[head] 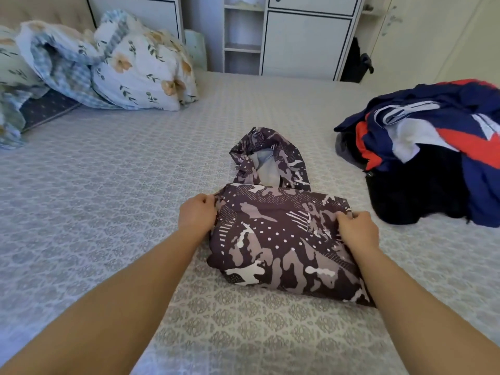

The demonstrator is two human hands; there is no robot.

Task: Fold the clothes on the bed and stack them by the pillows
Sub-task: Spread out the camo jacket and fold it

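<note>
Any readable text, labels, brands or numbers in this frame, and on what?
None can be read. The camouflage jacket, gripped by the left hand and right hand, shows only pattern; the clothes pile and floral pillows bear no legible marks.

clothes pile point(438, 158) cut off by right edge.

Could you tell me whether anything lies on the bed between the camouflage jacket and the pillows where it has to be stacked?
Nothing visible does. Both hands, left and right, grip the jacket, and the bed between it and the pillows shows only bare cover. The clothes pile lies off to the right, out of the way.
</note>
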